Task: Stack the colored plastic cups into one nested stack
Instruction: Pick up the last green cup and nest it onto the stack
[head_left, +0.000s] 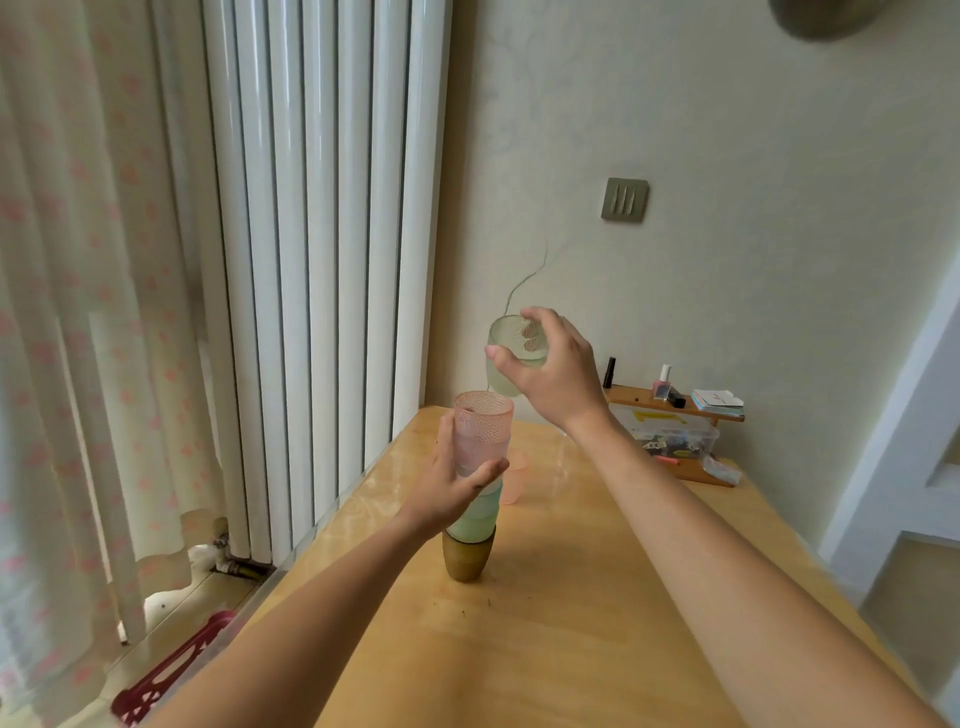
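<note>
The right hand (553, 371) grips a pale green cup (511, 358) by its rim, held in the air above and slightly right of the stack (475, 486), tilted. The left hand (451, 480) wraps the upright stack on the surface (571, 597); its pink top cup (483, 431) opens upward, so the green cup must come left and down along that vertical axis.

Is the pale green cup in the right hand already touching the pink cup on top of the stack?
Apart. The head view shows the pale green cup held above the pink cup, with wall visible between them.
</note>
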